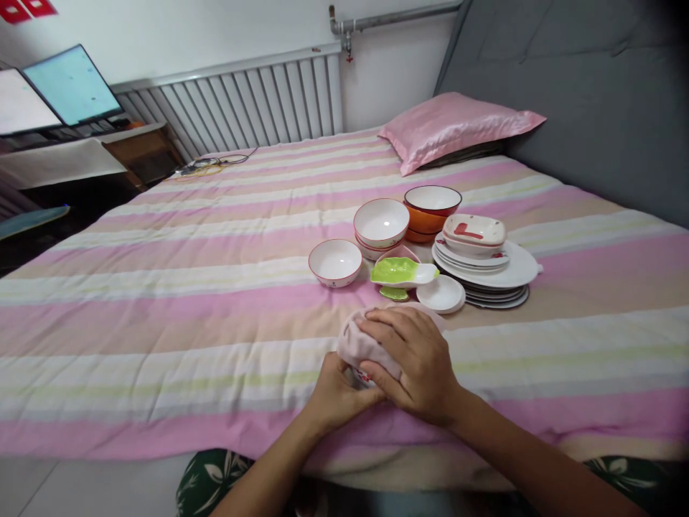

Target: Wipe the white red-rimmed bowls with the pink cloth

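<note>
Low at the front edge of the bed, my left hand [339,395] grips a white bowl [362,375] with a red pattern, mostly hidden by a pale pink cloth [363,345]. My right hand [414,359] is closed over that cloth and presses it on the bowl from above. Just beyond my hands lie a small white dish [440,294] and a green-and-white leaf-shaped dish [395,271]. A red-rimmed white bowl [334,262] stands upright by itself to their left.
Behind these are stacked red-rimmed bowls [381,222], orange bowls [425,222] and a plate stack [517,266] topped by rectangular dishes [474,231]. All rest on a striped bedspread [188,287]. Farther back are a pink pillow [457,129], cables [215,165] and a radiator [242,104].
</note>
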